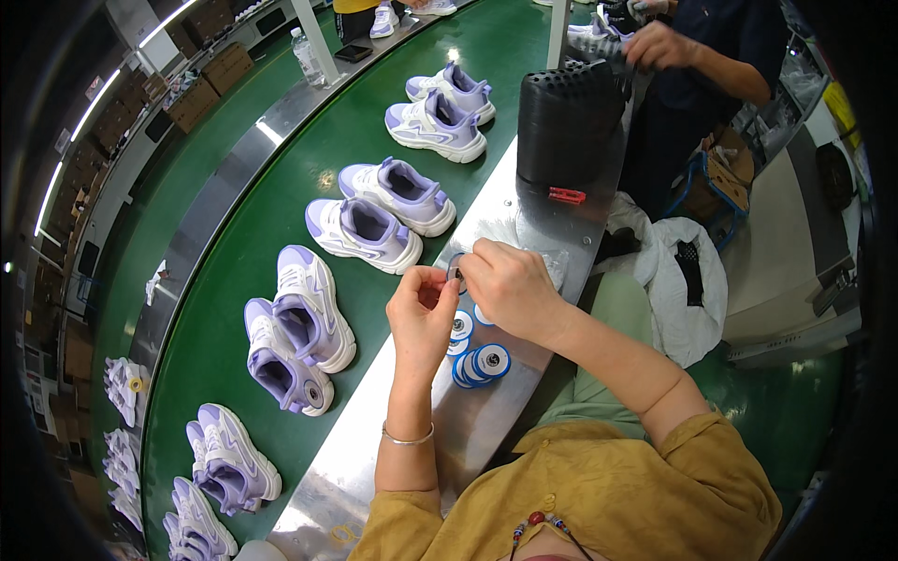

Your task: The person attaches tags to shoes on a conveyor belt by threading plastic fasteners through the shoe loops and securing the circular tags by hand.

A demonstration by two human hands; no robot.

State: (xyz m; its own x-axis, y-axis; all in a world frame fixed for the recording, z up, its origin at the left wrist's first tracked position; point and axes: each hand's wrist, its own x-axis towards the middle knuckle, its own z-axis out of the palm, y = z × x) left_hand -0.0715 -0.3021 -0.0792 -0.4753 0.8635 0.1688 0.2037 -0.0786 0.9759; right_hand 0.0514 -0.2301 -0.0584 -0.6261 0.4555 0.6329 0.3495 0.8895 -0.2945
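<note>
A small dark-rimmed disc [456, 269] is pinched between the fingertips of both hands, just above the metal tabletop [486, 421] near the middle of the view. The left hand [423, 316] is raised with its fingers pressed together on the disc's lower left edge; a thin bangle [408, 439] is worn on that wrist. The right hand [510, 288] is curled over from 3 o'clock, its thumb and forefinger closed on the disc's upper right edge. What the disc is made of cannot be told. Directly below the hands, at 6 o'clock from them, a cluster of blue-and-white round stickers [479, 360] is laid on the tabletop, some overlapping. At 12 o'clock from the hands a black ribbed machine [569, 126] with a red clip [567, 195] is stood on the tabletop. To the left, from 9 to 12 o'clock, a green conveyor belt [234, 280] is curved, and pairs of white and lilac sneakers [374, 215] are set on it in a row, with more pairs at 7 o'clock near the lower rim. At 1 o'clock another person's hand [659, 45] is seen at work beyond the machine. A white bag [687, 280] is slumped at 3 o'clock beside the tabletop.
</note>
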